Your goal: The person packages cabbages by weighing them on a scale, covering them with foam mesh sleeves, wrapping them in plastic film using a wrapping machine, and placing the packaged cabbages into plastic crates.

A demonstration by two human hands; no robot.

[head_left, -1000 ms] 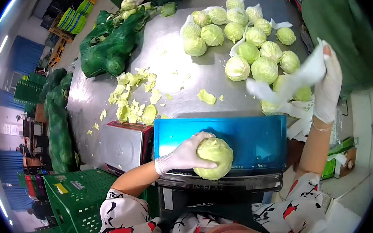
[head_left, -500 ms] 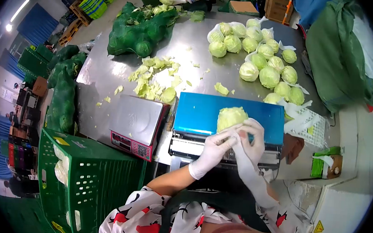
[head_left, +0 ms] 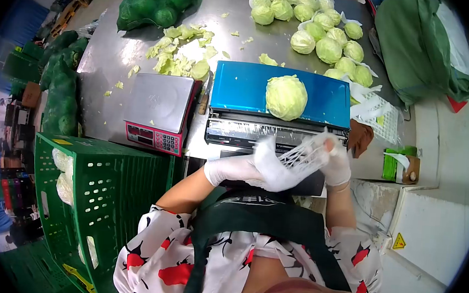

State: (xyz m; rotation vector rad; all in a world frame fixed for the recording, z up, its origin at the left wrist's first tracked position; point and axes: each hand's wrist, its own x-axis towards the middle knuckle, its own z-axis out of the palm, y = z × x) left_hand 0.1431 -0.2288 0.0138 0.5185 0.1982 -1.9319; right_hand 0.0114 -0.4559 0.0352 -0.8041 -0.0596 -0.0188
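A white foam net sleeve (head_left: 282, 169) is stretched between my two gloved hands, its mesh spread on the right side. My left hand (head_left: 235, 169) is closed on its left part, the fingers partly covered by it. My right hand (head_left: 336, 161) grips the other end. Just beyond the hands, a trimmed pale green cabbage (head_left: 286, 97) rests untouched on the blue top of a machine (head_left: 239, 89). Many more cabbages (head_left: 329, 50), some in white nets, lie at the back right of the metal table.
A scale (head_left: 160, 105) stands left of the machine, with loose leaves (head_left: 178, 59) behind it. Green net sacks (head_left: 157, 3) lie farther back. A green crate (head_left: 107, 191) is at the lower left. A white mesh pile (head_left: 385, 117) lies at the right.
The cabbage, first held in my left hand, now rests on the blue machine. Both hands have moved nearer my body, and the net sleeve is now pulled wide between them.
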